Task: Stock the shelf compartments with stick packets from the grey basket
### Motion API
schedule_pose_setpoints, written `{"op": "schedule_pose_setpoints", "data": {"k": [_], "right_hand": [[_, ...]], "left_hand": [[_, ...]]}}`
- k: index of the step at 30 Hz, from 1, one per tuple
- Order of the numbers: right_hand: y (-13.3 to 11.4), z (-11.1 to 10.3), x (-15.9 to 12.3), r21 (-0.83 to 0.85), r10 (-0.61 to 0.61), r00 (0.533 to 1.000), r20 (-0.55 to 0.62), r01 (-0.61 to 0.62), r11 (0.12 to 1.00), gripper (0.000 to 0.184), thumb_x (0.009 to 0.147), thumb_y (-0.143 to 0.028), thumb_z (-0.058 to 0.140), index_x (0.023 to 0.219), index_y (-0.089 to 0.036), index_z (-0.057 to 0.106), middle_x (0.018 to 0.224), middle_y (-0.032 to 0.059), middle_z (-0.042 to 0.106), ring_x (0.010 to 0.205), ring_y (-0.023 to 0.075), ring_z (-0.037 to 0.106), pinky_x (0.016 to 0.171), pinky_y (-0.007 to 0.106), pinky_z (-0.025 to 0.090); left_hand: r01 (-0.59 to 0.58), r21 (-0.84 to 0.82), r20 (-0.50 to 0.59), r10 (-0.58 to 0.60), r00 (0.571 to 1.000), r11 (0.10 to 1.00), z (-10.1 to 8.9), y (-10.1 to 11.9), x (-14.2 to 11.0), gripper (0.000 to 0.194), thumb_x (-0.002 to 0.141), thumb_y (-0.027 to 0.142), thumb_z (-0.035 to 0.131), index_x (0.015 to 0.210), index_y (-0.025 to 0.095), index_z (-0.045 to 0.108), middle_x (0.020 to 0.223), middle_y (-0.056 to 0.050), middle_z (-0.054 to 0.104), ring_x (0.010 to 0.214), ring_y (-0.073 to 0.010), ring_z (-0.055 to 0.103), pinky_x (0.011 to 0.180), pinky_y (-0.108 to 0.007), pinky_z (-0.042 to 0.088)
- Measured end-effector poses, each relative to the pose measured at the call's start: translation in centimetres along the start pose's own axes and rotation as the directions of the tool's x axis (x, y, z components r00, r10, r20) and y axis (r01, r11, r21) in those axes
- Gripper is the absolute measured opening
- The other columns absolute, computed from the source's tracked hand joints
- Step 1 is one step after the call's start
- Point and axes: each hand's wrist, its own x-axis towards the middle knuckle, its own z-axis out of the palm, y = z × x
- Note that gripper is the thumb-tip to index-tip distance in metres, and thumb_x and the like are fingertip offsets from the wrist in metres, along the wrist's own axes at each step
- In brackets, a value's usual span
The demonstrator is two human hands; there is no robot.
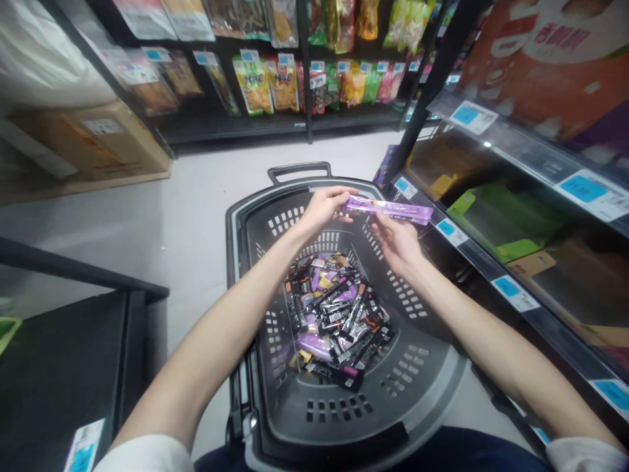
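Observation:
A long, narrow purple snack packet (400,210) is stretched level between my two hands, above the far part of a dark grey shopping basket (422,373). My left hand (325,206) pinches the packet's left end between thumb and fingers. Under its middle, my right hand (397,241) grips it with thumb and fingertips. Inside the basket lies a loose heap of slim snack packets (339,314), mostly black, with purple and yellow ones among them. The print on the held packet is too small to read.
Shelves with blue price tags (514,292) rise close on the right, holding open cartons (491,226). Bagged snacks (255,85) hang on a rack ahead. A cardboard box (93,141) stands at the left, and a dark low shelf (63,367) is nearer.

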Motion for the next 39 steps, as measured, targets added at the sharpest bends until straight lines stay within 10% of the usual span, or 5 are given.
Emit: {"op": "schedule_pose_setpoints", "data": {"k": [15,24,39], "right_hand": [[0.5,-0.4,0.3,-0.026,-0.026,1.0,0.014,0.027,0.999,0.02,0.073,-0.011,0.083,0.081,-0.02,0.067,0.09,-0.0024,0.077,0.085,0.0098,0.072,0.081,0.021,0.062],[0.6,-0.3,0.0,-0.079,0.106,0.984,0.144,-0.095,0.992,0.007,0.088,-0.019,0.075,0.082,-0.017,0.073,0.096,0.0052,0.079,0.092,0.0147,0.076,0.086,0.026,0.063],[0.5,-0.2,-0.2,-0.196,0.132,0.986,0.1,-0.11,0.974,0.011,0.095,-0.014,0.067,0.085,-0.015,0.072,0.094,0.0034,0.08,0.078,0.008,0.075,0.062,0.013,0.054]], "left_hand": [[-0.014,0.003,0.072,0.014,0.997,1.0,-0.2,-0.7,0.2,0.019,0.093,0.025,0.064,0.103,0.011,0.071,0.098,-0.012,0.076,0.072,-0.0151,0.075,0.071,-0.028,0.06],[-0.174,0.102,0.14,0.159,0.977,0.979,-0.5,-1.3,0.2,0.044,0.066,0.008,0.082,0.108,0.009,0.07,0.115,-0.018,0.075,0.108,-0.0234,0.071,0.1,-0.042,0.053],[-0.141,0.151,0.08,0.13,0.988,0.978,-0.3,-1.2,0.0,0.021,0.078,0.019,0.079,0.096,0.012,0.072,0.095,-0.011,0.076,0.085,-0.0165,0.069,0.079,-0.032,0.053]]}}
